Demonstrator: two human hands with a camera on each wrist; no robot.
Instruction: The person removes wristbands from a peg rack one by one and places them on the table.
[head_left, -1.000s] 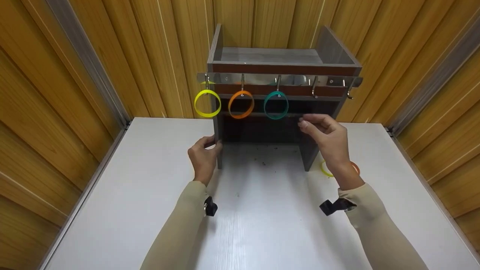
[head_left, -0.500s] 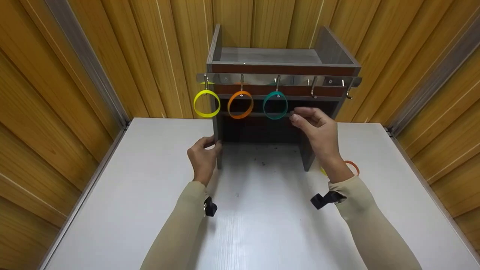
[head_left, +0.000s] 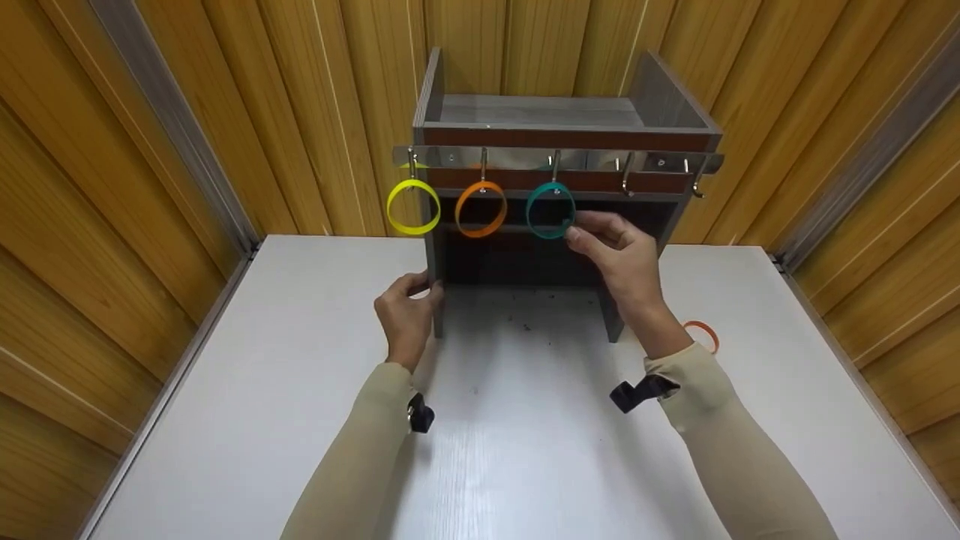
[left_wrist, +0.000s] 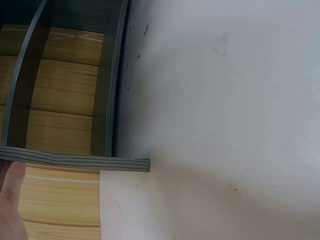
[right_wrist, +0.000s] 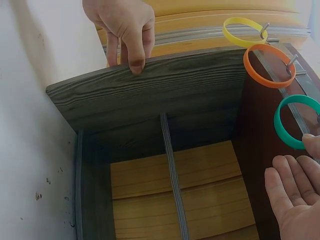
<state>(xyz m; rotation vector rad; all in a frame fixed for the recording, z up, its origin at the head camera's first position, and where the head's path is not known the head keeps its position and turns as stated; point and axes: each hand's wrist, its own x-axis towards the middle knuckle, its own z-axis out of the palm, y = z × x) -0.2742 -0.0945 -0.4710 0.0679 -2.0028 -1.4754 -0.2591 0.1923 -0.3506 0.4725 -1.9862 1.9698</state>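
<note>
A teal silicone wristband (head_left: 529, 212) hangs from the middle hook of a metal hook rail (head_left: 592, 160). My right hand (head_left: 626, 262) is at the band's lower right edge, pinching it between thumb and index finger; in the right wrist view the thumb lies on the teal band (right_wrist: 283, 130) and the other fingers are stretched out. To its left hang an orange wristband (head_left: 460, 217) and a yellow wristband (head_left: 390, 214), each on its own hook. My left hand (head_left: 406, 311) grips the left side panel (right_wrist: 150, 82) of the grey wooden shelf, thumb on the inner face.
The two right-hand hooks (head_left: 627, 180) carry no band. Another orange band (head_left: 715, 337) lies on the white table (head_left: 517, 450), right of the shelf and partly behind my right wrist. Wood-patterned walls (head_left: 90, 187) stand at the back and both sides.
My right hand has moved left and slightly up, from beside the shelf's right side to the teal wristband, and now pinches its edge. The left hand stays in place.
</note>
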